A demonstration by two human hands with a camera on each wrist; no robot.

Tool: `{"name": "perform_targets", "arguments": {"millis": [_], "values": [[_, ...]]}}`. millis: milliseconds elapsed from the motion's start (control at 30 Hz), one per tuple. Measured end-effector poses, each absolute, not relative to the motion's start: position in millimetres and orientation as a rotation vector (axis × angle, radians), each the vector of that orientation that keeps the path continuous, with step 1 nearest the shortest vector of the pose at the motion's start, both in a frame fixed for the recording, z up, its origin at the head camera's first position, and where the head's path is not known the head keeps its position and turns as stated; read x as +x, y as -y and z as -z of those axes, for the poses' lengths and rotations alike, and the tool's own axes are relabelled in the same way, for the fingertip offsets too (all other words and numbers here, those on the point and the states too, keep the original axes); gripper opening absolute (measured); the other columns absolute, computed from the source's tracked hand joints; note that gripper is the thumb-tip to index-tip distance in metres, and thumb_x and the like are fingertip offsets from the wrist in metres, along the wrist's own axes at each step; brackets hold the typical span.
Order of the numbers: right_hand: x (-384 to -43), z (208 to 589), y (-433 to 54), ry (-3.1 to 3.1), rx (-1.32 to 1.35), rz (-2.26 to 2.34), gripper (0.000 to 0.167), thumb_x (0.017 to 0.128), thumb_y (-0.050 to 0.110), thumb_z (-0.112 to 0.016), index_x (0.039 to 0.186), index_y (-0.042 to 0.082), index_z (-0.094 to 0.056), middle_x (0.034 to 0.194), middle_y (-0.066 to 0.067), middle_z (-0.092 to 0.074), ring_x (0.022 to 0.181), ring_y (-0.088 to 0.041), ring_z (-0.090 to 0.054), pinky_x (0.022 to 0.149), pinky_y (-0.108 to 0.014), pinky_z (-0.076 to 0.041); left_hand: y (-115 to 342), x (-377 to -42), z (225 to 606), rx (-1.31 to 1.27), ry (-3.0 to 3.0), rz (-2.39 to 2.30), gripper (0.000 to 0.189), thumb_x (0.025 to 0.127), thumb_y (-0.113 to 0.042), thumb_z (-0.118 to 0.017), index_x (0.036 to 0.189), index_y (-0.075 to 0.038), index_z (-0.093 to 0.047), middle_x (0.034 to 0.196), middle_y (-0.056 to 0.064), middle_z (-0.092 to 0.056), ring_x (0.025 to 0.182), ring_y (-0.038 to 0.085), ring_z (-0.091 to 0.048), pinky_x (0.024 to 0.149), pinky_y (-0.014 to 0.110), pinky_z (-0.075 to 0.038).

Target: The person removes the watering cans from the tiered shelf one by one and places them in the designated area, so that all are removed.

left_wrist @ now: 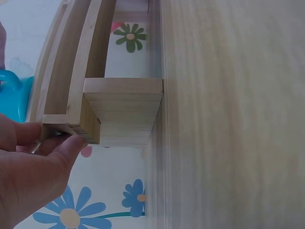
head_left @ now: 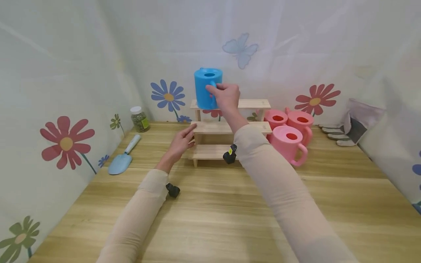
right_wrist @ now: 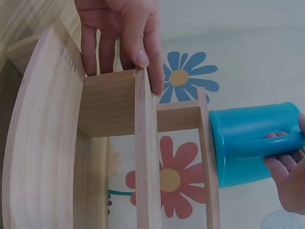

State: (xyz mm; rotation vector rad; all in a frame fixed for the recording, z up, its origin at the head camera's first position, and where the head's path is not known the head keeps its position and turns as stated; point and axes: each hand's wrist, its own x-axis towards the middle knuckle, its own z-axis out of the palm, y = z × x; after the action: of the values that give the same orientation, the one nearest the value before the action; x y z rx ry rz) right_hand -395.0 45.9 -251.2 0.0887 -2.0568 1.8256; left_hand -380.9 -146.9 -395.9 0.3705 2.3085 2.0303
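Note:
A blue plastic watering can [head_left: 204, 89] stands upright at the left part of the top tier of a wooden step shelf [head_left: 213, 127]. My right hand [head_left: 227, 98] grips the can by its side handle, fingers curled round it. In the right wrist view, the base of the blue can [right_wrist: 257, 143] is right at the top board. My left hand [head_left: 181, 143] holds the left end of the middle tier, with thumb and fingers about the board's end in the left wrist view.
Several pink watering cans [head_left: 285, 143] stand close together at the shelf's right end. Grey-and-white gloves [head_left: 353, 124] lie at the far right. A light blue trowel [head_left: 121, 162] and a white-lidded jar [head_left: 140, 120] are at the left. A flower-printed curtain [head_left: 279, 65] hangs behind.

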Motion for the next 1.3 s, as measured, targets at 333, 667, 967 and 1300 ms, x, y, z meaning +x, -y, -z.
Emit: {"name": "perform_targets", "arguments": {"millis": [333,667,967,1300], "values": [[-393,253,-46,2.01,0.045,-1.843,0.036,0.087,0.03,-0.08,0.114,0.007,-0.077,0.097,-0.008,-0.076,0.096,-0.02,-0.07,0.098,-0.042,-0.053,148,-379,396,0.379,-2.308,-2.038,0.045,0.11,-0.017,-0.037,0.155,-0.016,-0.04,0.163,0.004,-0.025,0.144,0.031,-0.033,0.112,0.047,-0.039],[-376,247,-78,1.983,0.092,-1.796,0.033,0.09,0.026,-0.078,0.116,0.006,-0.076,0.104,-0.007,-0.075,0.104,-0.02,-0.068,0.101,-0.044,-0.052,148,-381,395,0.375,-2.299,-2.036,0.045,0.11,-0.017,-0.037,0.155,-0.015,-0.039,0.164,0.005,-0.023,0.145,0.033,-0.031,0.112,0.045,-0.039],[-349,237,-142,1.974,0.044,-1.858,0.039,0.087,0.029,-0.08,0.12,0.008,-0.075,0.11,-0.008,-0.074,0.105,-0.023,-0.07,0.099,-0.041,-0.052,146,-380,395,0.37,-2.283,-2.031,0.045,0.11,-0.016,-0.036,0.156,-0.015,-0.038,0.164,0.006,-0.022,0.145,0.033,-0.03,0.112,0.046,-0.038],[-304,252,-217,1.936,-0.043,-1.741,0.052,0.082,0.04,-0.082,0.125,0.013,-0.072,0.116,-0.007,-0.073,0.11,-0.024,-0.068,0.1,-0.041,-0.052,148,-383,396,0.378,-2.277,-2.041,0.045,0.11,-0.016,-0.038,0.155,-0.015,-0.04,0.164,0.006,-0.021,0.145,0.034,-0.03,0.112,0.046,-0.038]]}}
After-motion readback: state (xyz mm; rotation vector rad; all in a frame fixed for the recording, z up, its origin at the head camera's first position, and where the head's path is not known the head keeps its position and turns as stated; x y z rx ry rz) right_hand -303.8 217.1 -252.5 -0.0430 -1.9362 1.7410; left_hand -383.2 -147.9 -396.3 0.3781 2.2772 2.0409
